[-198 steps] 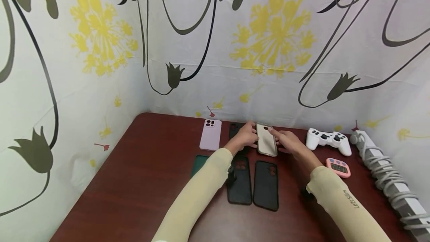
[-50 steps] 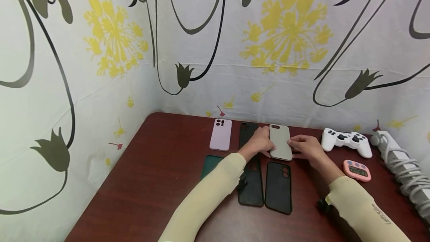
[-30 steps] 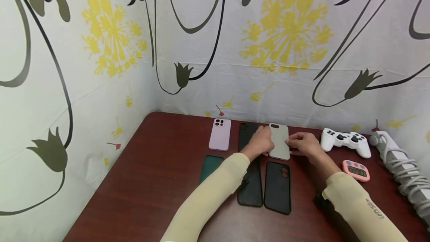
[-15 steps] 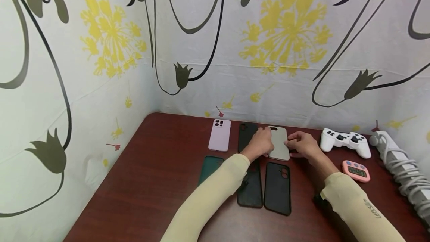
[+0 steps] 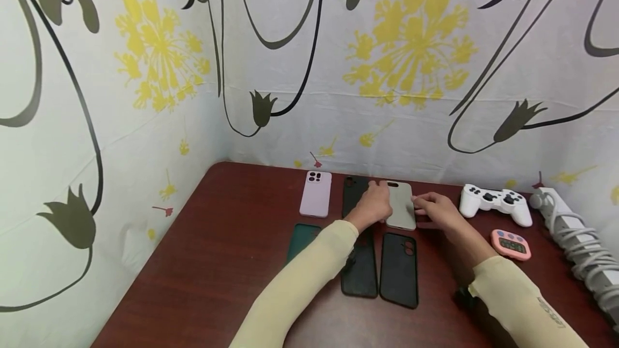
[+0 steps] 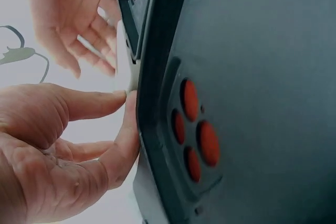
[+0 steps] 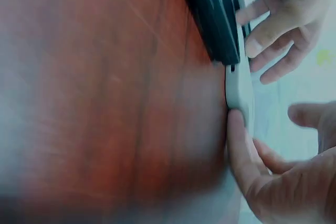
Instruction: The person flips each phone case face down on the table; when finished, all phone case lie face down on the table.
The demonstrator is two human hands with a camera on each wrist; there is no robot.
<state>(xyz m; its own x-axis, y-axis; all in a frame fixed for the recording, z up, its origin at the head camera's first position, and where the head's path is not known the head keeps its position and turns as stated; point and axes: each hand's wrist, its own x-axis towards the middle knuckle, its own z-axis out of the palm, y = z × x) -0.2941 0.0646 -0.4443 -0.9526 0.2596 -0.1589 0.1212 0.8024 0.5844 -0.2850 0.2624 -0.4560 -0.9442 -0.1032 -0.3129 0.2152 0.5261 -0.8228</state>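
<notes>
A cream phone case (image 5: pixel 401 205) lies back side up near the table's far edge, its camera cut-out at the top left. My left hand (image 5: pixel 372 203) is at its left side; in the left wrist view, thumb and forefinger tips pinch the edge of the cream case (image 6: pixel 129 59). My right hand (image 5: pixel 435 209) is at the opposite edge. In the right wrist view, a finger of that hand (image 7: pixel 286 182) touches the cream case's side (image 7: pixel 239 85), with the thumb raised away. A black phone case (image 5: pixel 354 189) is partly hidden behind my left hand.
Two more black phone cases, one right (image 5: pixel 398 270) and one left (image 5: pixel 359 273), lie nearer me. A teal case (image 5: pixel 302 240) is partly behind my left sleeve. A lilac case (image 5: pixel 316 194), a white game controller (image 5: pixel 495 204), a pink timer (image 5: pixel 510 244) and a cord-wrapped power strip (image 5: pixel 575 243) lie around.
The cream case showed its inside at first; it has been turned back side up and laid in line beside the black one. It has lately shifted slightly left, and my right thumb has drawn back.
</notes>
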